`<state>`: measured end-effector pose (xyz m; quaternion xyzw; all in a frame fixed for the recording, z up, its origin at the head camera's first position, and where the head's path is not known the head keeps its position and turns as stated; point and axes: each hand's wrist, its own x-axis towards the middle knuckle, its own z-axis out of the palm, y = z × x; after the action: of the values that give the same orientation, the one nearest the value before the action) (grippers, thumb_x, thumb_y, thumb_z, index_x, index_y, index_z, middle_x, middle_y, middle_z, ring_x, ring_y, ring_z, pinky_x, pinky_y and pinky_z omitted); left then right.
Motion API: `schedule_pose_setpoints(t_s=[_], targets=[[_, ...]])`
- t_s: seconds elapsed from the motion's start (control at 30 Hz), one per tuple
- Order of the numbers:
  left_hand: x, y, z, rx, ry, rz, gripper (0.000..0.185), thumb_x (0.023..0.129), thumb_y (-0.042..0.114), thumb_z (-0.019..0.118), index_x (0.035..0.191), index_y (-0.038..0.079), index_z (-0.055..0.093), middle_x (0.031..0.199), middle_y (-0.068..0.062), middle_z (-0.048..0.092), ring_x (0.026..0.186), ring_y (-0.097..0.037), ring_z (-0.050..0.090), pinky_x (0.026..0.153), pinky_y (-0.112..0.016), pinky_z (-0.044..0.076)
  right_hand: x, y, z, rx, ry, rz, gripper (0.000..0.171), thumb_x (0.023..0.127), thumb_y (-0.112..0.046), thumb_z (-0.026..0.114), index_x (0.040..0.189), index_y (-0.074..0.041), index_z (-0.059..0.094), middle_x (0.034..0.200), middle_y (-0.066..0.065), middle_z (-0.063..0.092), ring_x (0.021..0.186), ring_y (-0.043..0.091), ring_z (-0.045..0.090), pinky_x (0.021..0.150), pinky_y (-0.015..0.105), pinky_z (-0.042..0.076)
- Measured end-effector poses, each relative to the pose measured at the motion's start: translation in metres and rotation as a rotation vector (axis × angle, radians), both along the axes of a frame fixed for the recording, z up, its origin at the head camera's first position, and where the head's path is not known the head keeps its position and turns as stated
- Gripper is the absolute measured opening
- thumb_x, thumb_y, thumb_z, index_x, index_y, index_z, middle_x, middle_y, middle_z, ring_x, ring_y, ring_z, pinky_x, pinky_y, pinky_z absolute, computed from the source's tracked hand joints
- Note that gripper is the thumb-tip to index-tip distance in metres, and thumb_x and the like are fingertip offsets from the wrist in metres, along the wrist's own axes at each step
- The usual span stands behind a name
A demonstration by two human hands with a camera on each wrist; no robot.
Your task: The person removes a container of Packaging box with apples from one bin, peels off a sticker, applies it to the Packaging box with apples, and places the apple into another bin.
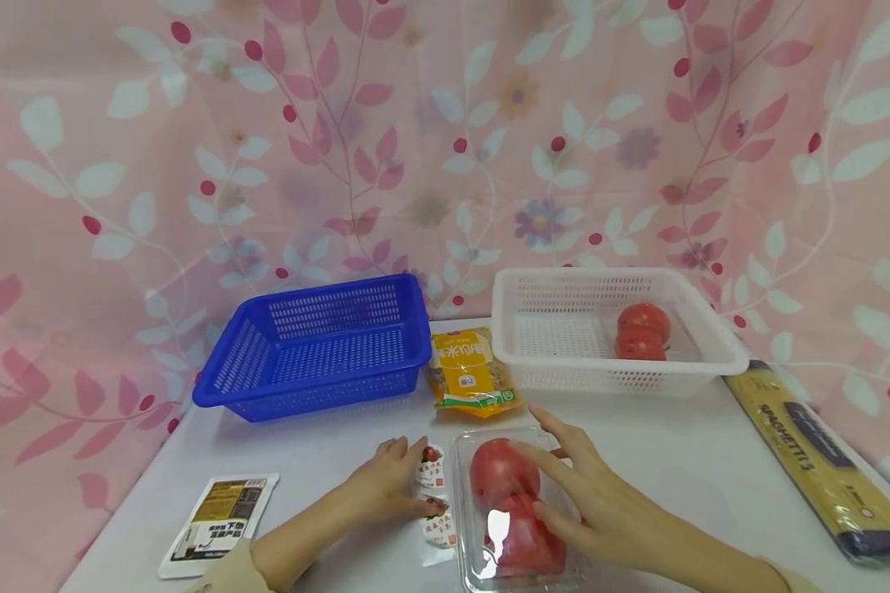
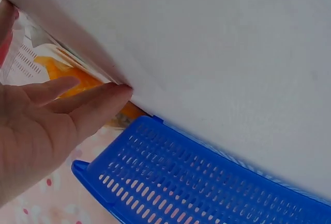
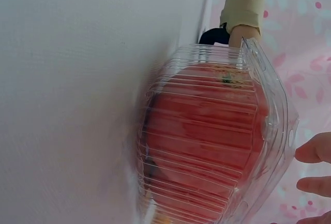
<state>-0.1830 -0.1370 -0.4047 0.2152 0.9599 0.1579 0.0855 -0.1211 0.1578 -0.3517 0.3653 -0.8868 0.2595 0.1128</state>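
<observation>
clear tomato box (image 1: 471,527) lies on the table's (image 1: 341,441) near half, long axis running toward the far edge. right hand (image 1: 601,498), nearer, fingers spread, covers its right side; left hand (image 1: 386,484), fingers extended, meets sachets (image 1: 433,473) just left.

Person, both hands bare: left hand (image 1: 389,486) lower centre of the head view, right hand (image 1: 589,498) to its right. Long sleeves, plain, light beige. Left sleeve (image 1: 233,570) shows at the bottom edge, left of centre, ending at the wrist; small mark on the fabric near the frame edge, too small to read. Right sleeve (image 1: 789,578): only a pale beige sliver, bottom right. Right wrist view, top: beige cuff (image 3: 242,8), lightly creased, close around the wrist. Black rounded item (image 3: 214,36) just beside it, partly hidden, can't identify.
</observation>
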Motion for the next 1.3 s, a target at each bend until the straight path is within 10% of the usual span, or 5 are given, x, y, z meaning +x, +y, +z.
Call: schedule_pose_setpoints(t_s=[0.47, 0.83, 1.3], targets=[[-0.003, -0.006, 0.007, 0.122, 0.002, 0.004, 0.067, 0.071, 0.013, 0.078, 0.129, 0.001, 0.046, 0.117, -0.021, 0.056, 0.107, -0.035, 0.054, 0.087, -0.045, 0.045, -0.003, -0.009, 0.001, -0.022, 0.052, 0.096, 0.068, 0.076, -0.013, 0.072, 0.136, -0.021, 0.043, 0.149, 0.006, 0.015, 0.12, 0.02, 0.036, 0.08, 0.033, 0.051], [-0.004, -0.005, 0.045, 0.637, 0.024, 0.052, 0.051, 0.074, 0.006, 0.075, 0.121, 0.011, 0.055, 0.08, 0.0, 0.06, 0.069, -0.012, 0.058, 0.064, -0.022, 0.052, -0.009, -0.022, 0.015, -0.074, 0.122, 0.123, 0.06, 0.077, -0.014, 0.072, 0.131, -0.027, 0.047, 0.146, 0.003, 0.024, 0.121, 0.016, 0.035, 0.081, 0.031, 0.05], [0.035, 0.024, 0.099, 0.963, 0.022, -0.316, 0.054, 0.079, 0.002, 0.069, 0.128, 0.006, 0.048, 0.088, -0.005, 0.065, 0.071, -0.017, 0.06, 0.061, -0.029, 0.052, -0.025, -0.045, 0.044, -0.289, 0.417, 0.237, 0.027, 0.09, -0.031, 0.056, 0.106, -0.011, 0.063, 0.129, 0.012, 0.046, 0.117, 0.029, 0.039, 0.088, 0.02, 0.044]])
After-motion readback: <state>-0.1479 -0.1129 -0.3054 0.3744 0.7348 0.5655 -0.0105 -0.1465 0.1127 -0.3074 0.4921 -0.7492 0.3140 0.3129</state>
